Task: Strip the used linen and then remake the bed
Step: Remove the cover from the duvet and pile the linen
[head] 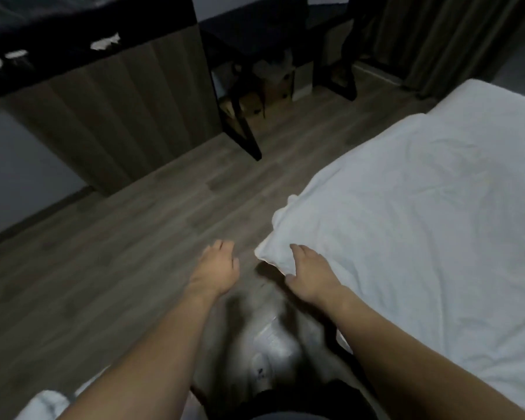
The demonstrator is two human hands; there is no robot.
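You are looking down at a wood-plank floor (pixel 134 244) that is filling the left and middle of the scene, with the bed (pixel 437 207) lying along the right side from near to far. White linen (pixel 422 192) is covering the whole visible top of the bed; it is looking pale, soft and lightly creased, and its nearest corner (pixel 273 247) is hanging out past the bed edge over the floor in a loose, rumpled fold. At the far left a wood-panelled cabinet (pixel 109 116) with a dark top is standing against the wall, and a dark-framed bench (pixel 252 56) is standing beyond it toward the middle, with curtains (pixel 437 34) hanging at the far right. Near you, at the bottom left, a bundle of white cloth (pixel 47 401) is lying, only partly in view. Your right hand (pixel 311 272) is resting on that hanging linen corner, fingers spread and fairly straight, thumb at the edge, not clamping it. Your left hand (pixel 215 268) is hovering just beside it over the floor, fingers loosely curled, holding nothing.
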